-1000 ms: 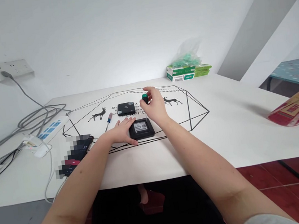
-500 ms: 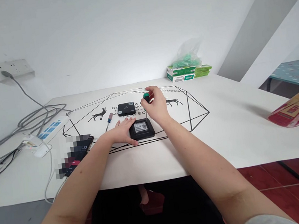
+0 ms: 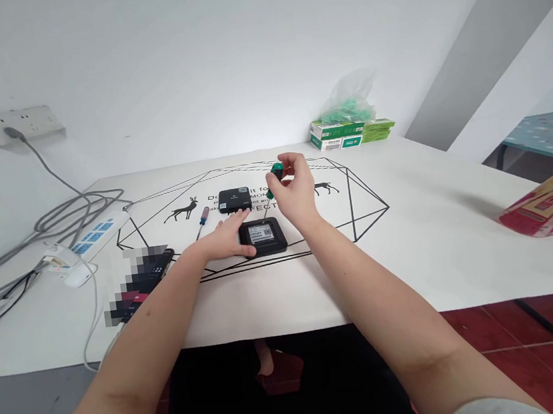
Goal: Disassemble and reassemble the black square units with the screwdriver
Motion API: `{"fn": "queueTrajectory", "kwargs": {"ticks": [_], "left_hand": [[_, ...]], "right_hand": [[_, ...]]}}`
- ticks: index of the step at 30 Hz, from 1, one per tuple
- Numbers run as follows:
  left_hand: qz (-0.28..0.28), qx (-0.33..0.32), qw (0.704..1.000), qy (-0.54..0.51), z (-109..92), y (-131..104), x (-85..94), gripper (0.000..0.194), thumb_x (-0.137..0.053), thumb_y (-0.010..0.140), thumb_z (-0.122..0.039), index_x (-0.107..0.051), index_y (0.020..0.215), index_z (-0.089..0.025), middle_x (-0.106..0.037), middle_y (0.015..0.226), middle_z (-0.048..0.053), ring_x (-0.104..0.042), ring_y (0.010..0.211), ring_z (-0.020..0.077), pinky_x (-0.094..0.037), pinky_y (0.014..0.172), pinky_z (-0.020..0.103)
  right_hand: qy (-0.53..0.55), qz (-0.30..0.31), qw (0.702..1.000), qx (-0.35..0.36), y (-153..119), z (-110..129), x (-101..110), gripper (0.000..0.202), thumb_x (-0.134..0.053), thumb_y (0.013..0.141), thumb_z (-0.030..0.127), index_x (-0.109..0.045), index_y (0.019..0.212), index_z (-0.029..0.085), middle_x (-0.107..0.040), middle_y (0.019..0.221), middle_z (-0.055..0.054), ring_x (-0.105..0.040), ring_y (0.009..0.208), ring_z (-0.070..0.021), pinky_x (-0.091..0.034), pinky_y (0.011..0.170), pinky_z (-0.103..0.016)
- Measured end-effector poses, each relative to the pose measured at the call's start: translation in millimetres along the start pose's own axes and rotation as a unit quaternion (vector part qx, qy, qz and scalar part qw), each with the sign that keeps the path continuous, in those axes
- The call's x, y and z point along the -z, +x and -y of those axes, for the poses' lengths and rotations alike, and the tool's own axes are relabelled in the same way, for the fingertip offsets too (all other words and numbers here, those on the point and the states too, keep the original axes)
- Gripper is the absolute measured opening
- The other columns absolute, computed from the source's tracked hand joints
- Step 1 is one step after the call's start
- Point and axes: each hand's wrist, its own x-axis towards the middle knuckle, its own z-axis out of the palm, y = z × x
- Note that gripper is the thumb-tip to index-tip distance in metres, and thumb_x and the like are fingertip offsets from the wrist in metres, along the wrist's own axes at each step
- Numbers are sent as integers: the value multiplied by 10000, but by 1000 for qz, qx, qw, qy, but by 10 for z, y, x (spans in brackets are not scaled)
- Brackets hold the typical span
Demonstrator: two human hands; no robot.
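My right hand is closed on a screwdriver with a green and black handle. The screwdriver leans, and its thin shaft slants down to the far edge of a flat black box. That box lies on the table, showing a white printed label in its recessed top. My left hand grips the box's left side, thumb on the near corner and fingers toward the far corner. Just behind them sits a black lidded-looking square with small stickers. A second screwdriver, red and blue handled, lies left of it.
On the left are a phone, a power strip and coiled grey cable. Green-and-white boxes with a plastic bag on top stand against the wall. A red and yellow package is at the right of the white table.
The screwdriver has gone from nearly upright to tilted, its shaft now meeting the box farther left. My right hand rose slightly rightward. My left hand's thumb moved onto the box.
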Motion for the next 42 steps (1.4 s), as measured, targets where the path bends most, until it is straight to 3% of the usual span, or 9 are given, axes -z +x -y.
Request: {"fn": "queueTrajectory", "kwargs": {"ticks": [5, 8, 13, 16, 20, 24, 28, 31, 42], "left_hand": [[-191, -53, 980, -26, 23, 92, -24, 531, -621, 971, -658, -755, 1290, -254, -647, 1587, 111, -549, 1517, 338, -380, 1317, 511], [-220, -61, 973, -14, 26, 131, -27, 286, -590, 999, -478, -778, 1018, -263, -785, 1317, 86, -680, 1308, 317, -492, 1208, 517], [-234, 19, 970, 58, 88, 134, 37, 228, -565, 1011, -369, -761, 995, -255, -803, 1221, 82, -687, 1257, 330, -458, 1214, 562], [-263, 92, 957, 79, 140, 112, 92, 283, -540, 1025, -322, -759, 1187, -246, -771, 1344, 105, -641, 1356, 364, -437, 1231, 586], [-297, 87, 949, 56, 147, 60, 141, 372, -464, 1052, -316, -735, 1295, -237, -748, 1394, 109, -648, 1366, 335, -485, 1209, 515], [-153, 42, 987, 24, 50, -10, 125, 563, -551, 1015, -605, -697, 1423, -247, -737, 1443, 105, -668, 1352, 352, -518, 1181, 495], [3, 22, 998, 52, -63, -82, 99, 1171, -794, 730, -827, -460, 1697, -258, -480, 1741, 143, -433, 1596, 447, -388, 1305, 551], [29, 35, 997, 61, -110, -116, 90, 1355, -856, 643, -825, -332, 1766, -277, -351, 1815, 138, -316, 1663, 464, -355, 1330, 565], [40, -13, 999, 26, -277, -53, -91, 1363, -792, 747, -854, -214, 1800, -209, -200, 1868, 143, -191, 1717, 435, -247, 1392, 529]], "right_hand": [[54, -1, 998, -41, -35, 16, -56, 361, -715, 917, 331, -544, 1231, 282, -664, 1123, -51, -665, 974, -197, -604, 764, -353], [53, 5, 997, -47, -40, 3, -71, 360, -723, 917, 325, -544, 1226, 279, -664, 1118, -48, -672, 970, -195, -609, 770, -353], [39, 2, 998, -43, -21, -11, -42, 366, -708, 931, 326, -532, 1248, 278, -666, 1168, -68, -676, 1003, -204, -610, 782, -363], [39, -1, 999, -38, -15, -19, -37, 353, -702, 927, 309, -537, 1238, 277, -672, 1173, -68, -670, 991, -199, -608, 779, -362], [36, -5, 999, -29, -19, -30, -46, 344, -703, 912, 284, -548, 1220, 277, -668, 1165, -61, -663, 978, -194, -602, 757, -355], [14, -2, 1000, -8, -24, -32, -46, 352, -692, 916, 281, -541, 1234, 285, -666, 1153, -57, -663, 970, -196, -599, 742, -358], [2, 8, 1000, -1, -32, -27, -41, 351, -689, 914, 276, -543, 1233, 275, -664, 1172, -67, -663, 963, -200, -597, 743, -366], [-11, 17, 1000, 8, -41, -18, -44, 338, -684, 912, 274, -546, 1221, 273, -662, 1181, -68, -660, 959, -197, -596, 743, -365], [-8, 55, 998, 25, -102, 48, -70, 328, -680, 904, 251, -562, 1210, 264, -671, 1176, -70, -654, 950, -198, -598, 746, -374]]}}
